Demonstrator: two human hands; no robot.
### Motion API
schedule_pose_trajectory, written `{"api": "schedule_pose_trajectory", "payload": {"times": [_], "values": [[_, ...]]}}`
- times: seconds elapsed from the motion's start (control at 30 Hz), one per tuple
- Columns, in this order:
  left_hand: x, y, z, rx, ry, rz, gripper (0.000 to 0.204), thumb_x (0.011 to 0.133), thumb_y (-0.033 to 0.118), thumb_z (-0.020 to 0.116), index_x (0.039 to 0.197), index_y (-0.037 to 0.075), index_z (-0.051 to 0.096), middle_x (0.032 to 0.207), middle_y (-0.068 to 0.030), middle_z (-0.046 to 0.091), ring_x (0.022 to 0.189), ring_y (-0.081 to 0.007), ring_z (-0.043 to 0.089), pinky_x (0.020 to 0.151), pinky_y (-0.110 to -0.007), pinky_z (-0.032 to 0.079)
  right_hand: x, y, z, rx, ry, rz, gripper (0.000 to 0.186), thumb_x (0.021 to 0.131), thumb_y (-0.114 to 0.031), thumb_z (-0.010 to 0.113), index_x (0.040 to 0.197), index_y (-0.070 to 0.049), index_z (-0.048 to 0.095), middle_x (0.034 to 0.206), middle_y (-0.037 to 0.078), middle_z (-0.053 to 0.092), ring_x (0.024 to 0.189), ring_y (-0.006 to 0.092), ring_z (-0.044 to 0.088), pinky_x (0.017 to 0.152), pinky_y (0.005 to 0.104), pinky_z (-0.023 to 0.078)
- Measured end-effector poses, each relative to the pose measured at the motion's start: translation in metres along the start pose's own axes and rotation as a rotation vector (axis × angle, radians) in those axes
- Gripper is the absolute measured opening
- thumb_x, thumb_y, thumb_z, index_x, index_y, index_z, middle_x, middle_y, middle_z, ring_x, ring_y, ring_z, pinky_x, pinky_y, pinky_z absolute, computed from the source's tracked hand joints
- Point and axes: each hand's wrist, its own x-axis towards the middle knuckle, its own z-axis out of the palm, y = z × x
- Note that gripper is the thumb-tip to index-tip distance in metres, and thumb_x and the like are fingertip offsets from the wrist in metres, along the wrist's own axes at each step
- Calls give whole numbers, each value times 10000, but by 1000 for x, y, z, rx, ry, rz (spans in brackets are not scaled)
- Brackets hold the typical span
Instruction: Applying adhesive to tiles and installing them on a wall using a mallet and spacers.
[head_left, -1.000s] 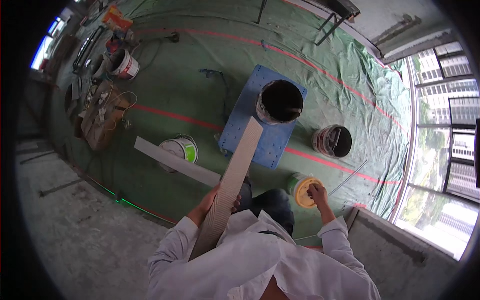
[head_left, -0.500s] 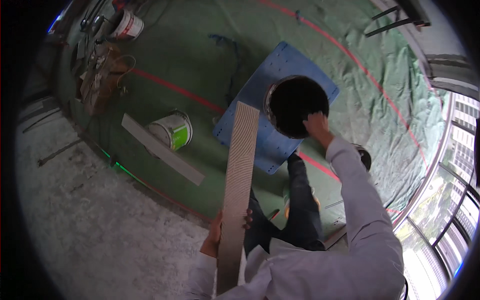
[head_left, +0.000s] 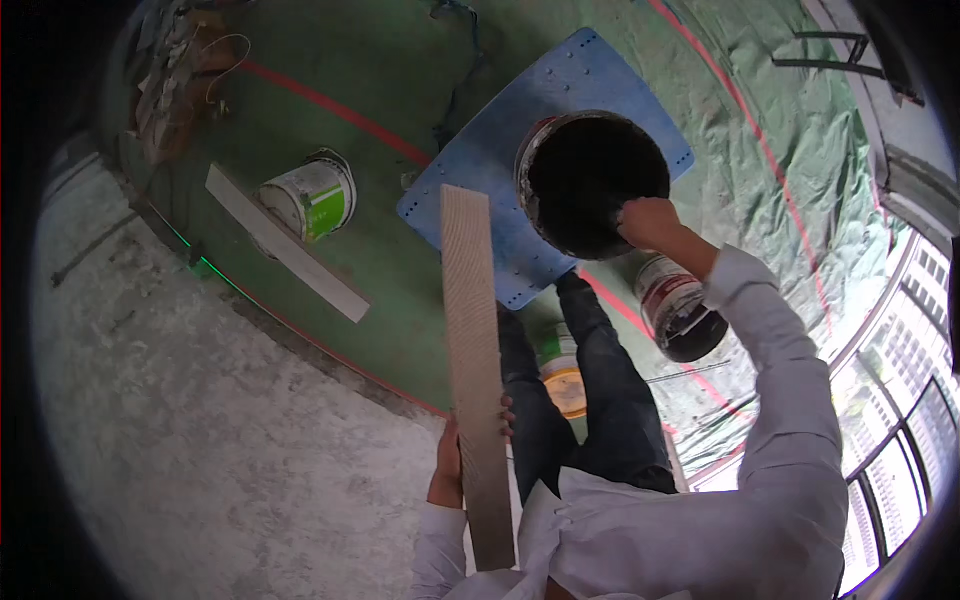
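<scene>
My left hand [head_left: 449, 458] grips a long, narrow plank-like strip [head_left: 470, 330] near its lower end, thumb side and fingertips wrapping opposite edges. Its upward face carries a grey coat combed into fine ridges. The strip's far end reaches over the edge of a blue platform [head_left: 570, 75]. On that platform stands a large bucket [head_left: 527, 205] with a dark interior and smeared walls. My right hand [head_left: 652, 222] is closed at the bucket's near right rim, fingers dipping inside. What it holds, if anything, is lost in the dark.
Another bare strip [head_left: 290, 245] leans by a white and green bucket [head_left: 325, 205] on the left. A smeared bucket [head_left: 670, 300] sits near my right forearm, and a yellow-ended one [head_left: 563, 390] between my legs. Cluttered boxes [head_left: 185, 90] lie far left; green sheeting covers the floor.
The view has shifted, bringing the right-hand bucket and the one between my legs into fuller sight. The coated strip's far end has swung slightly left. My right hand stays at the large bucket.
</scene>
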Motion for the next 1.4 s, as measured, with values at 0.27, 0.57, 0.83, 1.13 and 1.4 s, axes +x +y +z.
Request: {"api": "schedule_pose_trajectory", "payload": {"times": [0.27, 0.57, 0.83, 1.13, 1.4], "values": [[6, -13, -30, -8, -127, 142, 816, 1134, 634, 413, 1636, -9, 398, 1483, -233, 622, 1211, -325, 675, 996, -441, 596, -89, 14, -122, -139, -394, 55, 316, 992, -273, 619, 1090, -15, 773, 934, 217, 788, 761, 379, 799, 689, 525, 651], [-18, -14, -57, 95, -92, 205, 775, 1154, 613, 361, 1601, -14, 447, 1453, -227, 647, 1210, -305, 681, 980, -424, 592, -23, 31, -42, 480, -586, 251, 244, 978, -168, 665, 839, 29, 702, 742, 144, 663, 549, 303, 678, 478, 482, 549], [-39, -1, -48, 158, 20, 138, 784, 1154, 637, 335, 1584, -4, 473, 1395, -218, 670, 1062, -306, 740, 898, -411, 632, -34, -39, 38, 1824, -782, 408, 361, 1066, -415, 662, 958, -71, 670, 683, 4, 608, 531, 134, 584, 454, 317, 460], [-33, -7, 13, 107, 45, 148, 791, 1153, 639, 334, 1621, 7, 414, 1445, -272, 624, 1138, -371, 706, 923, -481, 640, 27, -111, 12, 2825, -537, 248, 331, 1087, -346, 611, 1058, -19, 659, 745, -10, 630, 599, 129, 635, 542, 292, 565], [-24, -27, 82, -33, -81, -49, 822, 1148, 654, 318, 1636, -3, 395, 1492, -254, 603, 1153, -361, 705, 956, -468, 635, 69, 52, 63, 2174, -77, 410, 272, 1056, -343, 640, 952, -92, 638, 788, 82, 648, 616, 236, 664, 509, 372, 558]]}}
